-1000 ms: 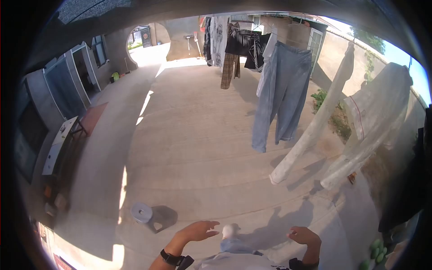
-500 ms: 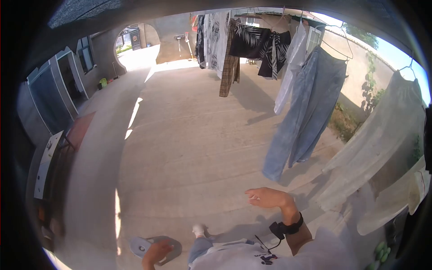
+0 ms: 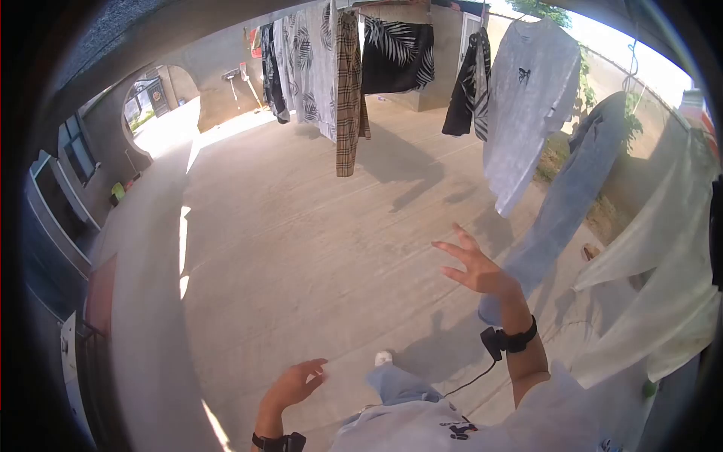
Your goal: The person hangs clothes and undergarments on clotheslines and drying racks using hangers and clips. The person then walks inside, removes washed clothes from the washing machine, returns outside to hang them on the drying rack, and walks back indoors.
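Note:
My right hand (image 3: 478,267) reaches forward with its fingers spread and nothing in them. Its wrist overlaps the lower part of the hanging blue jeans (image 3: 576,192) in the view; I cannot tell whether they touch. In front of and above that hand hangs a white T-shirt (image 3: 529,98) with a small dark motif. Lower left, my left hand (image 3: 295,384) is held out over the ground, empty, with loosely bent fingers. Black bands (image 3: 520,337) sit on both wrists. Pale, thin cloth (image 3: 663,248) hangs to the right of the jeans.
Plaid trousers (image 3: 347,98), a black leaf-print garment (image 3: 398,56) and a black-and-white garment (image 3: 468,87) hang farther along. A wall (image 3: 587,83) lines the right side. At far left are a doorway (image 3: 64,200) and a white-topped table (image 3: 69,358). A round archway (image 3: 162,105) opens at the back.
My right hand has risen forward and its fingers have spread. My left hand has come up too. The jeans now appear farther right, with the T-shirt turned face-on. My view has shifted.

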A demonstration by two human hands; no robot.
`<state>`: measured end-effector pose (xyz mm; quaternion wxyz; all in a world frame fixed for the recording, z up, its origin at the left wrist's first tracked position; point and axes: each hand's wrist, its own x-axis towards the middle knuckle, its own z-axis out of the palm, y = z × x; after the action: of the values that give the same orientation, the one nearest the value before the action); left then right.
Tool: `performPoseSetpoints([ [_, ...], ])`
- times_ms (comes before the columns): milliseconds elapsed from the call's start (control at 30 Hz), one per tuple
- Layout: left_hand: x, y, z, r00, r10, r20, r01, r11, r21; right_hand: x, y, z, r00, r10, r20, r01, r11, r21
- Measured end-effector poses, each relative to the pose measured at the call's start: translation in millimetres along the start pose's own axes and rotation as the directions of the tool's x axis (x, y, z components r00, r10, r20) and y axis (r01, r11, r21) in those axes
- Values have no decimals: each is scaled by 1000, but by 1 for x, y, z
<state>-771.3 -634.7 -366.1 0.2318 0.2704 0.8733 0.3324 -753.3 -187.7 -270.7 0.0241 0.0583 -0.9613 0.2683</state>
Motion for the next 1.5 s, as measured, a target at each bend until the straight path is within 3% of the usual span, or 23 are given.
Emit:
performPoseSetpoints([
  [67,46,4,-17,995,64,74,-62,998,-32,42,21,-25,968,-53,-245,-6,972,-234],
  [100,69,3,-27,990,103,95,-103,995,-3,68,31,-39,966,-53,-253,-9,971,-239],
  [167,114,-4,-44,983,139,123,-144,989,32,113,53,-63,873,-75,-482,76,997,-18],
  [200,139,-7,-52,978,174,112,-174,985,-7,138,66,-75,868,-80,-490,80,997,-21],
  [267,183,-9,-74,976,205,80,-202,979,-41,197,98,-98,718,28,-695,76,990,119],
  [367,243,-5,-110,977,191,97,-192,981,4,282,158,-132,504,152,-851,-245,969,28],
  [400,263,-4,-122,975,209,77,-207,978,-31,307,182,-139,411,123,-903,-222,974,32],
  [433,283,-3,-134,972,228,58,-224,972,-66,327,190,-142,311,128,-942,-394,919,-5],
  [500,325,1,-156,965,260,35,-257,964,-74,353,217,-141,242,305,-921,-421,888,183],
  [567,372,6,-178,954,300,17,-298,951,-76,363,237,-114,154,175,-972,-525,848,69],
  [633,428,12,-203,875,484,-23,-485,873,-53,367,251,-80,123,238,-963,-552,823,133],
  [733,519,51,-239,794,586,-165,-603,794,-79,352,237,-29,144,399,-906,-508,815,278],
  [833,621,104,-259,612,699,-369,-767,639,-61,324,252,33,84,409,-909,-582,760,289],
  [900,680,149,-267,517,683,-516,-760,644,91,296,250,74,149,462,-874,-641,718,270],
  [967,743,190,-272,431,678,-596,-719,657,227,292,220,96,105,430,-897,-596,749,289],
  [1033,788,219,-274,482,667,-567,-715,674,185,293,196,108,43,389,-920,-557,774,301],
  [1100,824,239,-259,573,653,-494,-716,693,85,287,178,122,-47,531,-846,-546,695,467],
  [1133,846,237,-246,604,670,-433,-740,673,9,280,183,138,-67,486,-871,-630,656,415],
  [1167,869,224,-211,416,691,-591,-795,592,132,274,175,152,-135,474,-870,-645,625,440],
  [1200,852,223,-204,480,677,-559,-785,615,70,271,167,166,-117,584,-803,-714,512,477],
  [1267,851,194,-165,449,704,-550,-807,584,88,264,149,190,-118,759,-641,-841,267,471],
  [1433,830,116,-112,577,689,-439,-773,634,-22,247,94,244,-160,854,-495,-859,127,496],
  [1500,818,89,-96,397,772,-497,-866,495,77,238,74,243,-153,858,-491,-884,104,456],
])
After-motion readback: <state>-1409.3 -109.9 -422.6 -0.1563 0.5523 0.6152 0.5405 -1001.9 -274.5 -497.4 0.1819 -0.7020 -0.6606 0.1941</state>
